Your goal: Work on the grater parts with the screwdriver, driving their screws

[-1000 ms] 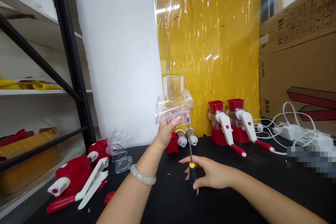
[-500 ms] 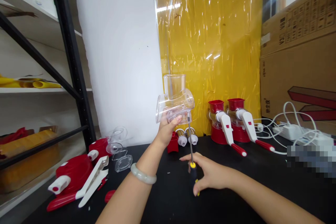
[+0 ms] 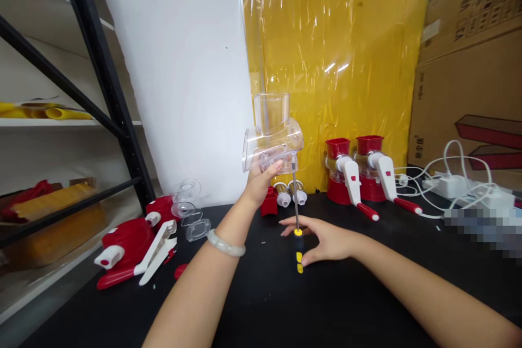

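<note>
My left hand (image 3: 261, 182) grips a clear plastic grater housing (image 3: 272, 141) by its lower part and holds it up above the table. An upright screwdriver (image 3: 299, 244), with a dark blue and yellow handle, has its tip up at the underside of the housing. My right hand (image 3: 320, 239) is loosely around the screwdriver handle, with the thumb against its side and the fingers stretched behind the shaft. Whether a screw sits at the tip is too small to tell. Behind the hands stand two grater drums (image 3: 290, 194) beside a red plastic part (image 3: 269, 202).
Two red-and-white rotary graters (image 3: 342, 174) stand at the back right, near white cables and power strips (image 3: 448, 185). On the left lie red bases (image 3: 130, 242), white crank handles (image 3: 157, 255) and clear parts (image 3: 198, 229). A black shelf frame (image 3: 93, 54) rises there; a large carton (image 3: 468, 81) stands right.
The view has tilted down slightly, so everything sits higher in the picture. The screwdriver handle has turned, showing more yellow, and my right fingers have shifted on it. The housing stays in my left hand.
</note>
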A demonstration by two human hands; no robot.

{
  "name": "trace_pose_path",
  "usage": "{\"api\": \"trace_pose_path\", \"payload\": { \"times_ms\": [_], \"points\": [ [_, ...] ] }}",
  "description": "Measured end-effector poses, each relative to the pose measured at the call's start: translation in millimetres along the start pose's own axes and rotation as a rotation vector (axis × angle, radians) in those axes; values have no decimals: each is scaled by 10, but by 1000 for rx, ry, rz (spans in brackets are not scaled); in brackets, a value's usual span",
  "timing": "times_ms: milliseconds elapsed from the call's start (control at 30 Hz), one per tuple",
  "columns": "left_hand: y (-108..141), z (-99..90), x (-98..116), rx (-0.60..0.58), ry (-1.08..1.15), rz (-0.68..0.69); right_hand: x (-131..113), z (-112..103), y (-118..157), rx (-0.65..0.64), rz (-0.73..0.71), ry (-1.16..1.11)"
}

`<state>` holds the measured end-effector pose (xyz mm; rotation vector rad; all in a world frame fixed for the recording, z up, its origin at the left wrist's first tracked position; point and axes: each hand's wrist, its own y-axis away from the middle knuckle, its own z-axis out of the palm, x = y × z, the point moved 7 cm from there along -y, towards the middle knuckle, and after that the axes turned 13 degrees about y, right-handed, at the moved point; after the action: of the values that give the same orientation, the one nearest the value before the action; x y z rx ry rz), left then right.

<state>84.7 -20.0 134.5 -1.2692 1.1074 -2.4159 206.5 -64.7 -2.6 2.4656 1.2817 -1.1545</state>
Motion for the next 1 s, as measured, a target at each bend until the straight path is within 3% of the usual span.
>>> {"api": "trace_pose_path", "payload": {
  "times_ms": [100,200,267,367,433,533,600,733,933,1000],
  "points": [
    [-9,-9,-3,11,5,9,38,45,4,-58,40,-63],
    [-7,2,-4,11,11,-1,98,-11,-5,35,99,59],
    [-4,20,4,5,13,-1,78,-27,-10,59,59,74],
    [-3,45,18,-4,17,8,17,21,-6,-18,-28,-36],
    [-6,54,19,-5,19,11,25,45,-3,-52,-6,-69],
    [-12,55,9,-6,18,6,81,-4,-6,27,71,43],
    [-16,48,1,-9,17,2,74,-31,-10,73,48,85],
    [-20,23,0,-10,11,9,29,48,-26,-13,-48,-52],
    [-21,28,5,-18,-9,12,72,-35,-34,105,30,59],
    [-19,32,3,-21,-21,10,36,-5,-25,39,-16,21]
  ]
}}
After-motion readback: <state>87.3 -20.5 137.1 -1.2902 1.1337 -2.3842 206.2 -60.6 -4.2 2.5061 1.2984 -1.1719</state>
